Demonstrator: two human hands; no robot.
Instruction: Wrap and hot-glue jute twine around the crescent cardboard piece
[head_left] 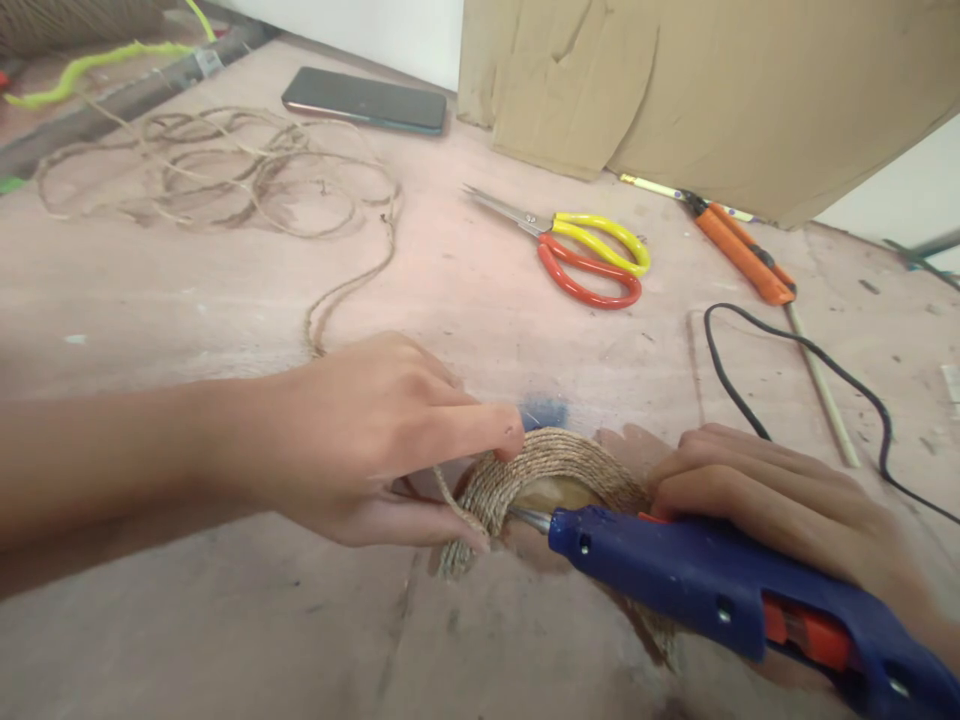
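An arch of jute twine rows (566, 455) lies on the table, its strands side by side. My left hand (390, 440) is closed at the arch's left side, its index fingertip on the rows and a loose strand of twine (450, 495) by the thumb. My right hand (780, 500) is wrapped round a blue hot glue gun (660, 565), its fingers partly hidden behind the body. The gun's metal nozzle (531, 517) points left, at the inner edge of the arch near my left thumb.
Loose twine (255, 170) lies coiled at the back left, near a phone (366, 100). Scissors (577, 245) rest beyond the arch. An orange cutter (739, 245), a thin stick (825, 390) and a black cord (817, 345) are at the right. Cardboard (697, 90) stands behind.
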